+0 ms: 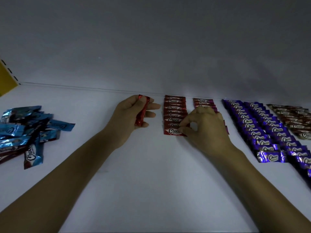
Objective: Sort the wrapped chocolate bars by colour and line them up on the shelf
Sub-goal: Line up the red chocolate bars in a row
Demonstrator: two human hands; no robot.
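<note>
On the white shelf point(134, 165) a column of red bars point(175, 113) runs back to the rear wall. My right hand point(203, 130) pinches the right end of the nearest red bar point(173, 131) at the front of that column. To the left, my left hand point(131, 113) grips a small bunch of red bars point(143, 111) held upright above the shelf. A pink column point(203, 102) lies partly hidden behind my right hand. Two purple columns point(262, 130) and a brown column point(294, 120) lie further right. A loose pile of blue bars point(25, 130) sits at the far left.
A yellow shelf upright point(6, 76) with slots stands at the far left edge. The rear wall point(151, 47) closes the shelf just behind the columns. A few dark red wrappers point(10, 154) lie mixed into the blue pile.
</note>
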